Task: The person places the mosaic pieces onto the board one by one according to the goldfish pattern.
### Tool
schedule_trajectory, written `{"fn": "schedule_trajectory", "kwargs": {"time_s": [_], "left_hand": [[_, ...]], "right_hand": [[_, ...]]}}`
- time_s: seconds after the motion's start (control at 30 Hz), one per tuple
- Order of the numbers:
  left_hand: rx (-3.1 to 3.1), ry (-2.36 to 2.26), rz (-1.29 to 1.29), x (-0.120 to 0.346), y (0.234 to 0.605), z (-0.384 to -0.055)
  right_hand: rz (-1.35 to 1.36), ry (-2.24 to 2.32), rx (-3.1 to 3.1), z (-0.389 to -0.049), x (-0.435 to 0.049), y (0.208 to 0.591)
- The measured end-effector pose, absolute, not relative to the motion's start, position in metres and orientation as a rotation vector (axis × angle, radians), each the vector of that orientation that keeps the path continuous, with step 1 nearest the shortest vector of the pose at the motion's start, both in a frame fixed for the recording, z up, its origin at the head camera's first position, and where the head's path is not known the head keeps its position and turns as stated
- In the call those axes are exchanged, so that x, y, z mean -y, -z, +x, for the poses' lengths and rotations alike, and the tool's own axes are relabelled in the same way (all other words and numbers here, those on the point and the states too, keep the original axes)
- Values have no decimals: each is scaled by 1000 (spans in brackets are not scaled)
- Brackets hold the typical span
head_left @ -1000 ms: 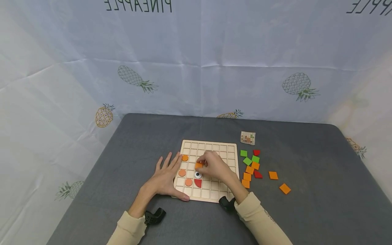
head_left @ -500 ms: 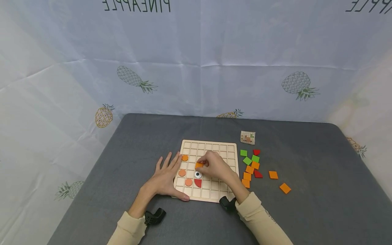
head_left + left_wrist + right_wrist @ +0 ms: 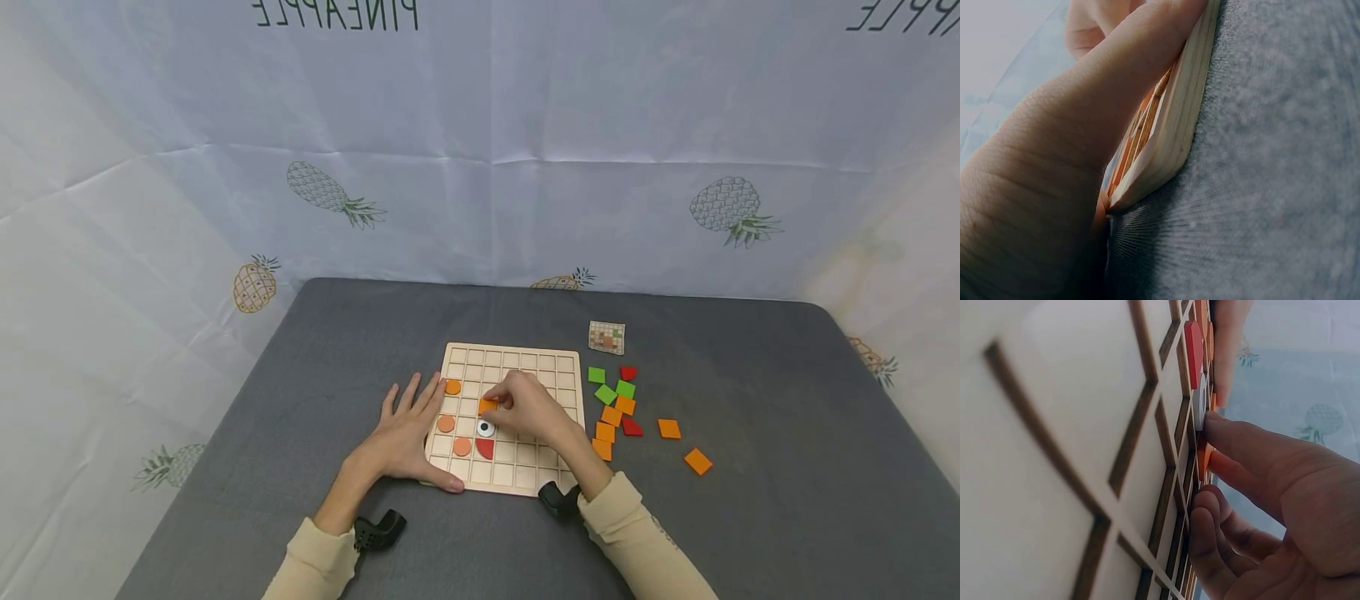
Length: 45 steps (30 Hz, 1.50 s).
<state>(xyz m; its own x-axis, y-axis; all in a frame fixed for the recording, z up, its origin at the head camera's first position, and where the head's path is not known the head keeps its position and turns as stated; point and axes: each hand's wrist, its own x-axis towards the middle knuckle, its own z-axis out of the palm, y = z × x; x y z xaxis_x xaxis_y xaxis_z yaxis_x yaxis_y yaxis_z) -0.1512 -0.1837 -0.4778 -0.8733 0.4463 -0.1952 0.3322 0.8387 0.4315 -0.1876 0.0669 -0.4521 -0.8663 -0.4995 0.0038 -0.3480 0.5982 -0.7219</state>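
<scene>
A square wooden board [image 3: 556,363] with a grid of cells lies on the grey table. My right hand [image 3: 528,408] pinches an orange square tile [image 3: 487,406] in a cell left of the board's middle; the right wrist view shows thumb and fingers at that orange tile [image 3: 1204,457]. Just below it sits a white eye disc [image 3: 485,428], then a red rounded piece [image 3: 485,448]. Orange round pieces [image 3: 446,423] fill a few cells at the left. Across the board's left edge rests my left hand [image 3: 401,442], fingers spread, thumb along the front edge.
Right of the board lie several loose orange square tiles [image 3: 605,432], green tiles [image 3: 597,375] and red pieces [image 3: 632,427]. Two orange tiles [image 3: 698,462] lie farther right. A small picture card [image 3: 607,338] is behind them. A pineapple-print curtain [image 3: 487,217] hangs behind the table.
</scene>
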Motion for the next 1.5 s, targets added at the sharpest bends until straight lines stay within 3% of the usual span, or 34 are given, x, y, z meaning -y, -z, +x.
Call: {"fn": "schedule_trajectory", "kwargs": {"time_s": [0.8,1.5], "left_hand": [[-2728,-556,594,184,477,-152],[-2733,-580,619,184,480,-151]], "right_hand": [[-615,1083,-2716,-181,-80,444],[-570,1079,-2812,-164,-163,433]]}}
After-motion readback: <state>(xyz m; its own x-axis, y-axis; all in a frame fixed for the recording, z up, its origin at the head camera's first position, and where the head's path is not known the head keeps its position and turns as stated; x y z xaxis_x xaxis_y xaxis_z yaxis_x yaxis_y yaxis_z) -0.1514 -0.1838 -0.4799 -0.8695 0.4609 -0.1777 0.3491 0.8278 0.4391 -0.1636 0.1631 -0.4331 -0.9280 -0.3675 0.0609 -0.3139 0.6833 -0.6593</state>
